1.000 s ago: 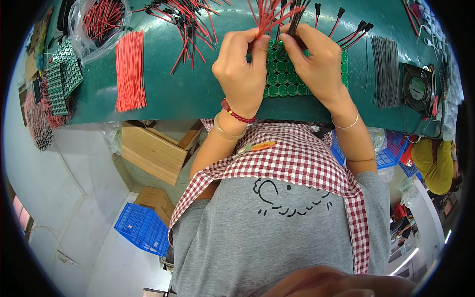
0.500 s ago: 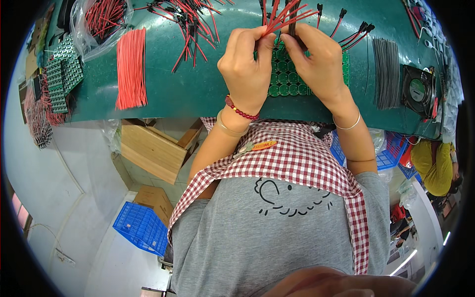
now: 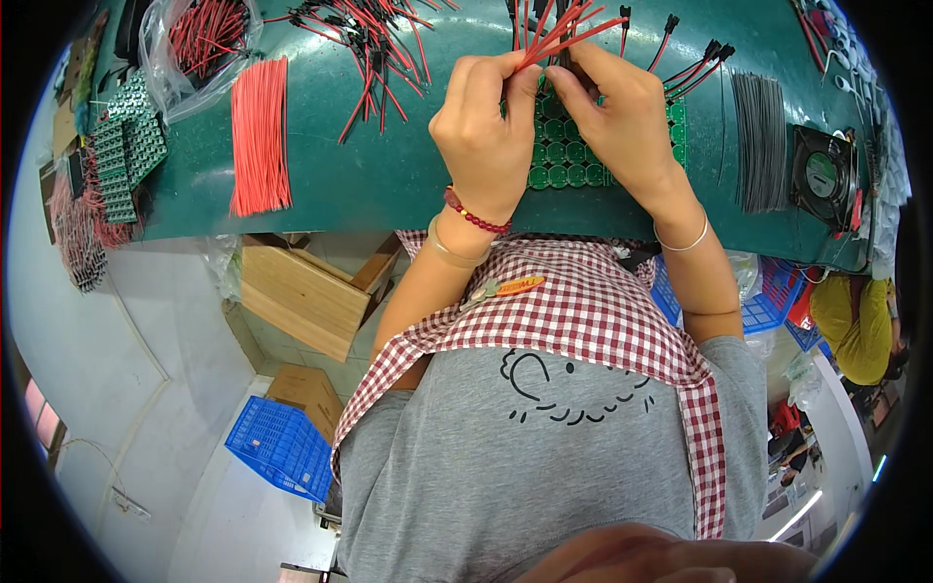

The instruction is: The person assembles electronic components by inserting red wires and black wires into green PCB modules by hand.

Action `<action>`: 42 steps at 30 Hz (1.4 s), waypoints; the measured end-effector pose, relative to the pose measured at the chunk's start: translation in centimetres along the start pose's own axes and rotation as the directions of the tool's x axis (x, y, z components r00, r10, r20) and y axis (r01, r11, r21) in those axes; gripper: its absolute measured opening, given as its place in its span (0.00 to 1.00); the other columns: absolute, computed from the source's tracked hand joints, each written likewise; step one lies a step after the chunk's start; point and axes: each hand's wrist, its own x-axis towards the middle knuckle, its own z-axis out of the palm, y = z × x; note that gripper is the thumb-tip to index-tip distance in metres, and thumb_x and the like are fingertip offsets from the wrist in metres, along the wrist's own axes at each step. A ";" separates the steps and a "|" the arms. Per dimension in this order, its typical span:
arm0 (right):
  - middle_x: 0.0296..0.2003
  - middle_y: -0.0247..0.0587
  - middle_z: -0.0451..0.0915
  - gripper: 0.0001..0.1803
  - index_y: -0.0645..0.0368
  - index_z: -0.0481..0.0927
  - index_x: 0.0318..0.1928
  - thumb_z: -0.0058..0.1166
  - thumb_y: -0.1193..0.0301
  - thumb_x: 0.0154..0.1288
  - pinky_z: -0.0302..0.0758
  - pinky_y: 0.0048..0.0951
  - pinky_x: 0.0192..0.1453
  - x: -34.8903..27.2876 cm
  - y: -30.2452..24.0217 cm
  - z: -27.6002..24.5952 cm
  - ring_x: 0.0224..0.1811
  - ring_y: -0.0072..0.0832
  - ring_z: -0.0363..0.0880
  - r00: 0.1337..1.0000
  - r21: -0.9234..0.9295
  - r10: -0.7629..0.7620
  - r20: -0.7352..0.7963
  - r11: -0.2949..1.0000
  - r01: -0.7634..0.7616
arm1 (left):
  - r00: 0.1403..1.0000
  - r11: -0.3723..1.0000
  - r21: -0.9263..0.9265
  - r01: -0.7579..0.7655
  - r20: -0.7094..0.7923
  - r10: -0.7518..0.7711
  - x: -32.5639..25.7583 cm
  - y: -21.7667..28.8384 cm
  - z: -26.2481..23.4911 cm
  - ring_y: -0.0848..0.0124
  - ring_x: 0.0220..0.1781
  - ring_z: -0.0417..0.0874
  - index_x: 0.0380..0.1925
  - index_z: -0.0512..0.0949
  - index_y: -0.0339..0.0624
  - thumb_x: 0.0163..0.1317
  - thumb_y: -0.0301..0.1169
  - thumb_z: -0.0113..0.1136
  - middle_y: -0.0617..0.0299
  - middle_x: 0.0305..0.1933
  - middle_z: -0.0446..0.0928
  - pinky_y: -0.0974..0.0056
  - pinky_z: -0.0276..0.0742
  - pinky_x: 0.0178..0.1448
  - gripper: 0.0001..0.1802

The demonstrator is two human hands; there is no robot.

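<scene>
My left hand (image 3: 483, 136) is closed, thumb against fingers, on a small fan of red wires (image 3: 573, 37) whose loose ends spread up and to the right. Close beside it, my right hand (image 3: 627, 126) is closed with its thumb and forefinger pinched together. Dark wires rise behind the red ones at its fingertips, and the red ends partly hide that grip. Both hands are held over a green circuit board panel (image 3: 559, 176) with rows of round sections, which they cover in part. Red-and-black leads with black connectors (image 3: 714, 51) lie beyond the panel's right side.
On the green table (image 3: 389, 185) lie a red wire bundle (image 3: 259, 136), a dark wire bundle (image 3: 760, 141) and a black fan (image 3: 824, 175). Connector leads (image 3: 374, 49) are heaped at the far left, near a plastic bag of wires (image 3: 206, 34) and stacked circuit boards (image 3: 126, 146).
My right fingertips have shifted slightly left, closer to my left hand. The dark wires have moved left with them, behind the red ones. My left hand stays nearly still.
</scene>
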 end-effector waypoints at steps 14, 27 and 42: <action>0.24 0.41 0.81 0.10 0.62 0.81 0.41 0.60 0.74 0.59 0.72 0.24 0.25 -0.8 0.4 -2.0 0.20 0.23 0.76 0.982 0.134 0.184 -0.030 0.975 -0.179 | 0.998 0.991 0.118 -0.064 0.036 0.060 0.2 0.1 0.2 0.69 0.25 0.79 0.30 0.78 0.33 0.57 0.27 0.65 0.59 0.27 0.77 0.68 0.75 0.30 0.08; 0.24 0.42 0.81 0.07 0.63 0.78 0.36 0.61 0.74 0.58 0.72 0.25 0.24 -0.8 1.1 -0.9 0.21 0.27 0.79 0.989 0.110 0.058 -0.132 0.993 -0.044 | 0.999 0.983 0.179 -0.037 0.044 0.029 0.2 0.0 0.2 0.69 0.28 0.82 0.35 0.78 0.33 0.57 0.24 0.63 0.58 0.30 0.80 0.67 0.76 0.31 0.07; 0.24 0.43 0.80 0.07 0.64 0.76 0.34 0.61 0.75 0.57 0.73 0.28 0.25 -0.6 1.3 -0.8 0.22 0.33 0.79 0.990 0.046 -0.004 -0.140 0.999 0.011 | 0.995 0.996 0.001 0.086 0.052 -0.086 -0.2 -0.3 0.2 0.73 0.28 0.84 0.39 0.78 0.29 0.60 0.23 0.62 0.58 0.30 0.80 0.71 0.79 0.29 0.09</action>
